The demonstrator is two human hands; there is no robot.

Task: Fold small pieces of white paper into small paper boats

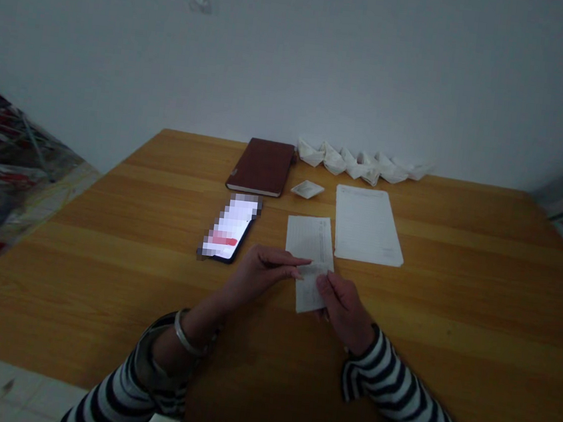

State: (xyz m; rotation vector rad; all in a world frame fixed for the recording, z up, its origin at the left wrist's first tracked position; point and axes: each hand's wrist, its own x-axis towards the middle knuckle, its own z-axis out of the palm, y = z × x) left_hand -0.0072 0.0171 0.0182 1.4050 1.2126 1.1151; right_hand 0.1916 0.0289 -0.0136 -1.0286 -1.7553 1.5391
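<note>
In the head view, a small piece of folded white paper (309, 296) is held above the table, in front of me. My right hand (345, 305) grips its right edge, with the thumb on top and the other fingers mostly hidden underneath. From the left, my left hand (268, 270) pinches the paper's upper left part between thumb and fingers. Just beyond lies a lined white sheet (309, 235); whether it joins the held piece I cannot tell. To the right rests a stack of lined paper (368, 223). A small folded paper diamond (307, 189) sits behind.
Several folded white paper boats (334, 159) stand in a row along the wall. A brown notebook (263, 167) lies at the back, and a phone (229, 229) with a lit screen is left of my hands. The wooden table (454, 289) meets the wall behind.
</note>
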